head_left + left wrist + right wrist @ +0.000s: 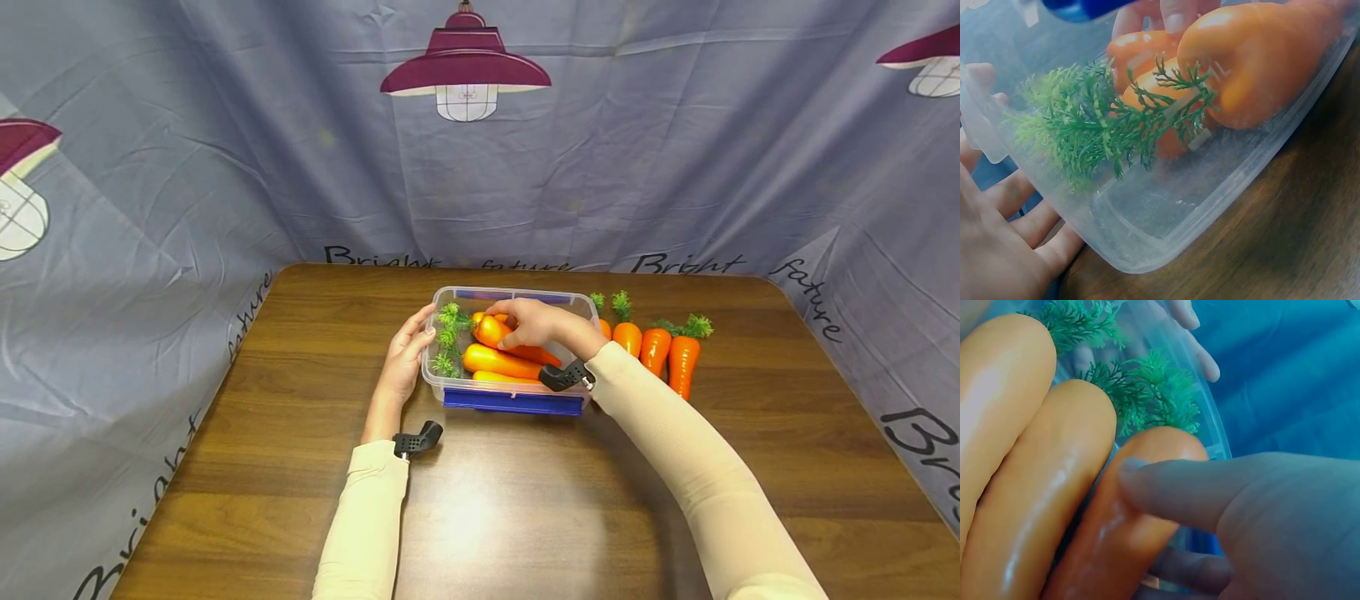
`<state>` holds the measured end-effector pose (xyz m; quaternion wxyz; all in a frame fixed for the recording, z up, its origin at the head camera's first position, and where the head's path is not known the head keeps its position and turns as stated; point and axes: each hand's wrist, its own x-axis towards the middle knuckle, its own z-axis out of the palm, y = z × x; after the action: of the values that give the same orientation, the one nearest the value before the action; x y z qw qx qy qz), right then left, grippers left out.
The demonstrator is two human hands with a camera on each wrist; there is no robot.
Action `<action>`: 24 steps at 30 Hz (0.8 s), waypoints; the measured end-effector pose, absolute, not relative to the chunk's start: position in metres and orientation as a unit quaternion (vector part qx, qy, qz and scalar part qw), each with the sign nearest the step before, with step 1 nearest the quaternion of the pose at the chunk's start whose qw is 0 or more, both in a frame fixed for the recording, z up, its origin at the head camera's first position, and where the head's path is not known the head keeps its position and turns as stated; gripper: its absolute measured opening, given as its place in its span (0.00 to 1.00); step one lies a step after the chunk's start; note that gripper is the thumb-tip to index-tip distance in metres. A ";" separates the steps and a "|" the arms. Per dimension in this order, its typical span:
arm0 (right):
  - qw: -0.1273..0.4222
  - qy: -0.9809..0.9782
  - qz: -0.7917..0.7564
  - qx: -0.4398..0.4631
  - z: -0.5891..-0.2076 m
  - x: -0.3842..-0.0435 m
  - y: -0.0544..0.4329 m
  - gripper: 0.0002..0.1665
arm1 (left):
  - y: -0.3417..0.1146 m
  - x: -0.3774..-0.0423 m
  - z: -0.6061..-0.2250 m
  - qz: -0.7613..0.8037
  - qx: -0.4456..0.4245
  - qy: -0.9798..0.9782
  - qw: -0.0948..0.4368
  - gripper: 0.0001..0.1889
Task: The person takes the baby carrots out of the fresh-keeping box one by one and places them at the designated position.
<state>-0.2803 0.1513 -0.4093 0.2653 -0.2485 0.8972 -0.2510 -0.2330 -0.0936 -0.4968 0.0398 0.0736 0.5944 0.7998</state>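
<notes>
A clear plastic container [437,383] with blue latches holds several orange toy carrots [498,362], their green tops [447,327] toward its left wall. My right hand [536,321] reaches in from the right and grips one carrot [1110,550] near its thick end. In the right wrist view its thumb lies on top of that carrot, with fingers around the far side. At the container's left wall, my left hand [405,354] rests with extended fingers [1032,222] against the outside. Part of the gripped carrot is hidden under the right hand.
Several more carrots [682,362] lie side by side on the wooden table [300,400], just right of the container and partly hidden by the right forearm. A grey-blue printed cloth [322,150] hangs behind and along both sides. Each wrist carries a black camera mount [418,439].
</notes>
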 end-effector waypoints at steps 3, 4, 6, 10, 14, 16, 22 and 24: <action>0.251 0.898 -0.255 -0.256 -0.409 -0.281 0.151 0.34 | -0.093 -0.233 -0.497 0.800 0.074 0.594 0.039 0.27; 0.246 0.898 -0.256 -0.258 -0.408 -0.281 0.151 0.34 | -0.093 -0.233 -0.497 0.799 0.075 0.595 0.039 0.27; 0.239 0.898 -0.261 -0.261 -0.405 -0.281 0.151 0.35 | -0.093 -0.234 -0.497 0.799 0.077 0.595 0.038 0.27; 0.230 0.897 -0.274 -0.259 -0.399 -0.280 0.152 0.35 | -0.093 -0.234 -0.498 0.799 0.077 0.595 0.034 0.26; 0.217 0.901 -0.287 -0.243 -0.393 -0.279 0.157 0.36 | -0.093 -0.233 -0.495 0.802 0.071 0.592 0.032 0.27; 0.208 0.903 -0.292 -0.236 -0.391 -0.278 0.159 0.37 | -0.093 -0.232 -0.494 0.803 0.070 0.591 0.033 0.27; 0.175 0.902 -0.333 -0.214 -0.385 -0.278 0.169 0.34 | -0.093 -0.231 -0.492 0.799 0.073 0.596 0.035 0.27; 0.167 0.897 -0.360 -0.196 -0.382 -0.278 0.175 0.33 | -0.093 -0.231 -0.492 0.799 0.074 0.596 0.036 0.27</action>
<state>-0.2783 0.1746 -0.3819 0.1672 -0.1960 0.8968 -0.3597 -0.2309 -0.0925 -0.4922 0.0365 0.0741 0.5962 0.7986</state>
